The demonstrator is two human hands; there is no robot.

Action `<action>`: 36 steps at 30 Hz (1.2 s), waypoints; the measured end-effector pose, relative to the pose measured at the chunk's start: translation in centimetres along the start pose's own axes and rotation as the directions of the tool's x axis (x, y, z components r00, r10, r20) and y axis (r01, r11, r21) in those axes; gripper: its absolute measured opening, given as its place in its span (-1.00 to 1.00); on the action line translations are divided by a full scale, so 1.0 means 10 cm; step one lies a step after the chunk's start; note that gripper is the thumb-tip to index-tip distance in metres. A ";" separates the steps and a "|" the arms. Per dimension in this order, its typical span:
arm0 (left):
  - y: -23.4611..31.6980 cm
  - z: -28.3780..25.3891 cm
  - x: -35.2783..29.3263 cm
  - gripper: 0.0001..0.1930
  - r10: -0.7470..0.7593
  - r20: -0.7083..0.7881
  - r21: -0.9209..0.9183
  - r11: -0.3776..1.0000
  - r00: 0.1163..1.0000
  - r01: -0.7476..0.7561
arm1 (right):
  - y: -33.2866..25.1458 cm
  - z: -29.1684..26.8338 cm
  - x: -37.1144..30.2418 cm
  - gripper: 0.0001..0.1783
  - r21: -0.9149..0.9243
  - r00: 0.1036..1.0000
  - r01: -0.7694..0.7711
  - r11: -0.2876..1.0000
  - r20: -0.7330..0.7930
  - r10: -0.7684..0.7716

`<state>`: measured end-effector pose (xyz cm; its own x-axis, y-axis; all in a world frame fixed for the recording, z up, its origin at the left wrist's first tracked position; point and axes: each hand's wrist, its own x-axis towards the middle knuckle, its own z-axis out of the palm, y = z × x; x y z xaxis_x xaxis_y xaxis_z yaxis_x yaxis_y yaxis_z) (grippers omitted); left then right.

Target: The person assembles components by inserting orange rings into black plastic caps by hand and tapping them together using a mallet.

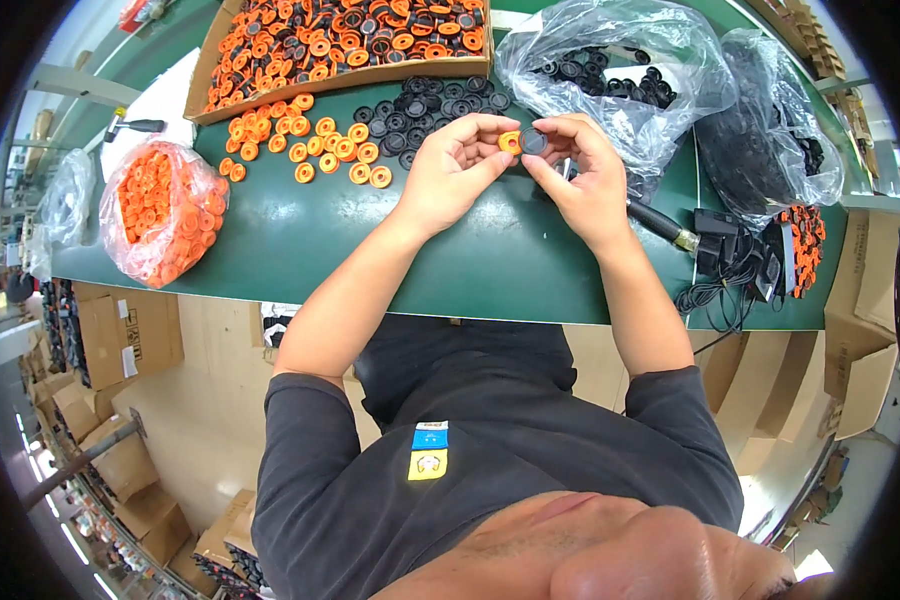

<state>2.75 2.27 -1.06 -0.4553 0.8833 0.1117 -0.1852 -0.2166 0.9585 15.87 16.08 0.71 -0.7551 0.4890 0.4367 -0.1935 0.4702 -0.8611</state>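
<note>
Both hands meet over the green table, close together. My left hand [457, 172] pinches a small orange round cap [510, 142] between thumb and fingers. Right beside it, my right hand [587, 180] grips a black round cap [533, 141] by its edge. The two caps are side by side; whether they touch I cannot tell. Beyond my left hand lie loose black caps [407, 118] in a pile, and loose orange caps [335, 146] spread to the left of them. A black-handled tool [660, 222] lies on the table beside my right hand, partly hidden by it.
A cardboard box [198, 90] of orange-and-black caps stands at the back. An orange-filled plastic bag [160, 215] sits on the left. Clear bags [710, 75] with black parts stand back right. Black cables [735, 285] and orange parts [806, 245] lie right, by the table edge.
</note>
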 end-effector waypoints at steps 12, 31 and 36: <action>0.06 0.04 -0.07 -0.63 0.005 0.007 0.056 0.998 1.000 -0.005 | -0.12 -0.03 0.00 -0.57 -0.203 0.982 0.189 0.961 0.047 -0.184; 0.07 0.04 -0.09 -0.72 -0.003 0.008 0.012 1.000 1.000 0.003 | -0.10 0.01 -0.02 -0.57 -0.211 0.984 0.178 0.961 0.064 -0.168; 0.07 0.06 -0.10 -0.69 -0.056 -0.004 0.011 0.998 0.998 0.056 | -0.10 0.01 -0.02 -0.59 -0.240 0.983 0.179 0.954 0.072 -0.166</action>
<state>3.59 1.48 -0.30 -0.4473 0.8926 0.0566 -0.2009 -0.1620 0.9661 16.17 15.41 1.47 -0.7557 0.3494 0.5539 -0.1697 0.7124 -0.6809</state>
